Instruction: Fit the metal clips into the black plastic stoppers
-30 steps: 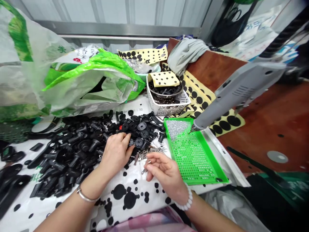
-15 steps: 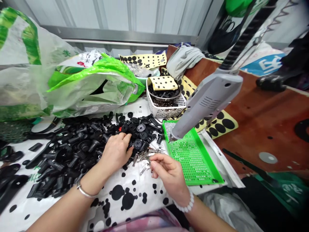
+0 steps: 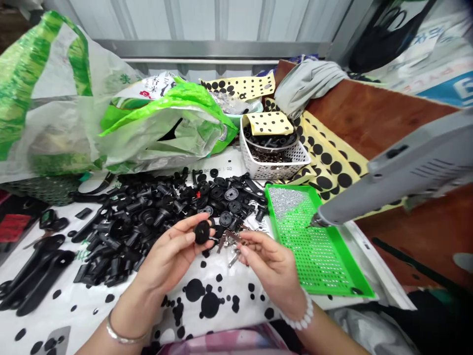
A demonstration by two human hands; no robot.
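Between the thumb and fingers of my left hand (image 3: pixel 166 254) is a round black plastic disc (image 3: pixel 202 232), held up above the table. My right hand (image 3: pixel 271 264) is closed in a pinch just right of it, over some small metal strips (image 3: pixel 231 240). A thin metal strip seems to be in its fingertips, though it is partly hidden. Behind and left of my hands spreads a heap of black plastic parts (image 3: pixel 129 224), with discs, short tubes and handle-like pieces in it.
A green perforated tray (image 3: pixel 321 246) with small silvery pieces lies at the right. Over it reaches a grey electric screwdriver (image 3: pixel 354 197), tip low. A white basket (image 3: pixel 258 167) stands behind, holding a bowl of black parts. Plastic bags (image 3: pixel 158 133) fill the back left.
My left hand has come away from the black heap, palm turned up, with a black disc in its fingers. My right hand stays pinched by the metal strips. The view has shifted; the screwdriver appears further right.
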